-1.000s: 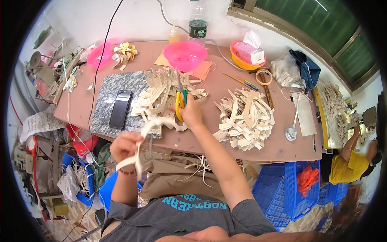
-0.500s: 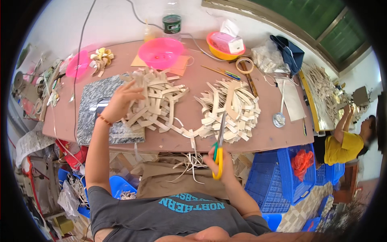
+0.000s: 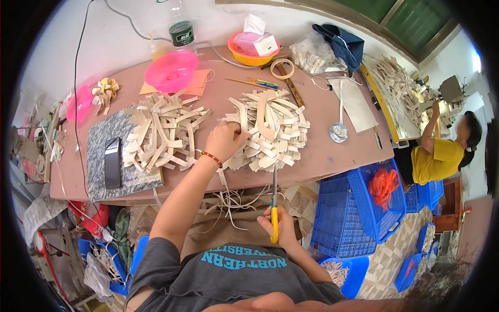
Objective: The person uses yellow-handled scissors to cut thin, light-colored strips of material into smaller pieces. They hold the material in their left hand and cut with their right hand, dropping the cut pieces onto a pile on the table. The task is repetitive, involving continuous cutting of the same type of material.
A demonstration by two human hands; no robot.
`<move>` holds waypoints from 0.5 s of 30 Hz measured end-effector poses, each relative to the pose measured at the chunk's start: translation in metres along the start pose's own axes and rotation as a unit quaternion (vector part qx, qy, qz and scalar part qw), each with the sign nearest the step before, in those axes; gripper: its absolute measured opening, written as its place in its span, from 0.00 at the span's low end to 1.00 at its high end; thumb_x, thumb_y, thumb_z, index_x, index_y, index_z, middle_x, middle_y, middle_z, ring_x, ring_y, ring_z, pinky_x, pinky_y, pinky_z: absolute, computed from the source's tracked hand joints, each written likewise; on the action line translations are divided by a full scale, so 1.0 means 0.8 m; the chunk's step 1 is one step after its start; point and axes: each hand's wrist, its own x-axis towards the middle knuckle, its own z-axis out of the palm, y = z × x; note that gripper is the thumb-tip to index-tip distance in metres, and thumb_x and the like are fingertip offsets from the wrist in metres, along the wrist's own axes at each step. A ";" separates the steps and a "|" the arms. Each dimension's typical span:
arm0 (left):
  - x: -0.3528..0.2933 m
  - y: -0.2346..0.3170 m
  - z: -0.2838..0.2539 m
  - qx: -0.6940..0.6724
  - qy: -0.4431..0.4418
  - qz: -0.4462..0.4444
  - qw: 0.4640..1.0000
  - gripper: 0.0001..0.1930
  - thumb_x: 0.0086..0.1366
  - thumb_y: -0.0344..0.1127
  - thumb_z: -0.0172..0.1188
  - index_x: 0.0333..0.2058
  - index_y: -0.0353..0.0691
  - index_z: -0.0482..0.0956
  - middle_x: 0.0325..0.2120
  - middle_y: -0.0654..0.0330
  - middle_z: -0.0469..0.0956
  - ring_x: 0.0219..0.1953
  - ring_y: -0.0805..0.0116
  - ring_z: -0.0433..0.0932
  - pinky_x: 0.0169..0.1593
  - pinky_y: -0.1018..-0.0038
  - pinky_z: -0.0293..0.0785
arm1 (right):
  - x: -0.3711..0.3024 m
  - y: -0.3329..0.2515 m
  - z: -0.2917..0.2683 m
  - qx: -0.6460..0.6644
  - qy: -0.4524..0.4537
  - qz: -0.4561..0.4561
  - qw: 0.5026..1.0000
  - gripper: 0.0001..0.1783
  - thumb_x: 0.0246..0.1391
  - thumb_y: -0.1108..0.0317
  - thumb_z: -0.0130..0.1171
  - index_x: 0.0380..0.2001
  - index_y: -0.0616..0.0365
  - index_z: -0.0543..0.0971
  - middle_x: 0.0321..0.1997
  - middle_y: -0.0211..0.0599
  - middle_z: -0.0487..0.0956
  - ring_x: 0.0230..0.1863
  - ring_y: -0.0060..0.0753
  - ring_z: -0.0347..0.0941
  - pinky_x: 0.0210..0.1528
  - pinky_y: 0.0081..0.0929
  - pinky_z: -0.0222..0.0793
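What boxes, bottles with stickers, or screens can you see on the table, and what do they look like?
Phone: flat black rectangle, dark screen, on the grey speckled slab at the table's left.
Bottle: clear plastic with a green label band, at the table's far edge.
Tissue pack: pink pack with a white label, inside the yellow bowl.

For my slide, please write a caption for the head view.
Left hand reaches into the right pile of pale strips; right hand holds yellow-handled scissors.

dark phone [image 3: 112,162], screen blank, flat on grey stone slab at table's left | clear bottle [image 3: 180,26] with green-and-white label, back edge behind pink bowl | white tissue pack [image 3: 258,41] in orange bowl, back centre | clear plastic bag [image 3: 313,56] of pale pieces, back right
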 end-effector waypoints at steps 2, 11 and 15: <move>-0.007 -0.004 0.012 -0.017 0.024 0.038 0.999 0.12 0.50 0.40 0.64 0.27 0.36 0.80 0.21 0.56 0.76 0.23 0.63 0.75 0.31 0.73 0.71 | 0.000 0.006 -0.002 -0.003 0.005 -0.004 1.000 0.17 0.43 0.63 0.68 0.28 0.59 0.71 0.21 0.33 0.73 0.23 0.22 0.69 0.29 0.21 0.66; -0.088 0.017 -0.018 -0.502 0.075 -0.108 0.855 0.05 0.60 0.29 0.57 0.33 0.35 0.73 0.23 0.65 0.75 0.22 0.80 0.70 0.26 0.82 0.67 | 0.006 -0.006 0.004 0.069 -0.069 0.005 0.995 0.18 0.44 0.61 0.66 0.32 0.59 0.71 0.24 0.29 0.72 0.26 0.20 0.68 0.31 0.20 0.65; -0.128 0.025 -0.017 -0.627 0.109 -0.152 0.756 0.06 0.60 0.25 0.56 0.36 0.37 0.71 0.27 0.63 0.76 0.24 0.79 0.71 0.28 0.82 0.68 | 0.011 -0.005 0.002 0.258 -0.236 0.027 0.937 0.29 0.47 0.44 0.59 0.38 0.59 0.68 0.26 0.26 0.68 0.28 0.17 0.63 0.30 0.16 0.60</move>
